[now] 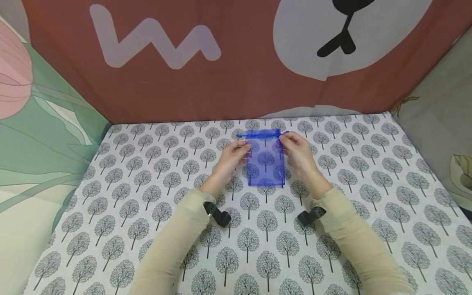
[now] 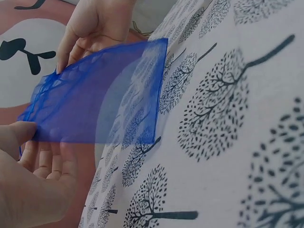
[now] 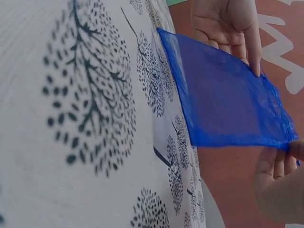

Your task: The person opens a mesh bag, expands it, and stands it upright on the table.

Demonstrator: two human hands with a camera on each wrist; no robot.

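Left hand (image 1: 232, 157) and right hand (image 1: 298, 153) each pinch a side edge of the sheer blue pouch (image 1: 266, 160), near its top, above the tree-print table (image 1: 155, 229). The wrist views show curled fingers beneath thumbs; the head view shows a cord end (image 1: 240, 135) jutting out leftward. Printed trees show through the pouch.

Left hand (image 1: 231, 157), right hand (image 1: 299, 152), both hands pinching, forearms (image 1: 176, 233) reaching forward, angled inward
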